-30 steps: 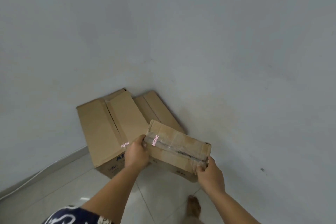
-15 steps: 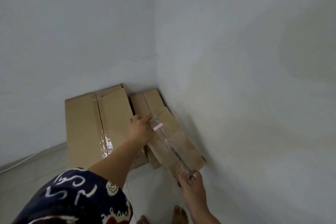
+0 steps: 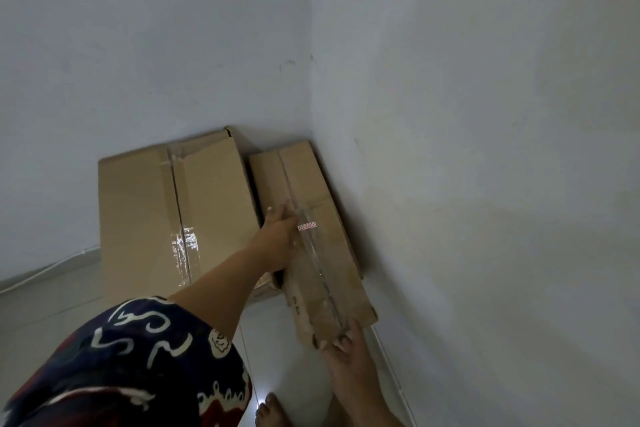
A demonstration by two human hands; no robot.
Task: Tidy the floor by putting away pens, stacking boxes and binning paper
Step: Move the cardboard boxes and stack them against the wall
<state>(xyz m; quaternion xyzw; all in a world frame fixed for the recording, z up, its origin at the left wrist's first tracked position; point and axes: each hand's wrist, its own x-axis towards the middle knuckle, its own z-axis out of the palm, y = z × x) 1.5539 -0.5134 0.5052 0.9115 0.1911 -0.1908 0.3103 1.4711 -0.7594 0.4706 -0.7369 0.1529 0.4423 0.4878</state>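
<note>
Small taped box [image 3: 322,267] sits on top of the corner box [image 3: 287,170], which is tucked in the wall corner just right of the large box [image 3: 173,215]. Left hand [image 3: 280,239] grips the small box's far left edge, fingers curled on it; right hand [image 3: 346,354] holds its near end, fingertips hooked over the edge. The near end overhangs the corner box toward the person. Step in hand looks like stacking: slide the small box toward the corner until its edges line up with the corner box, keep it flat, then let go with both hands. Overhang risks tipping if released early. No pens or paper in view.
</note>
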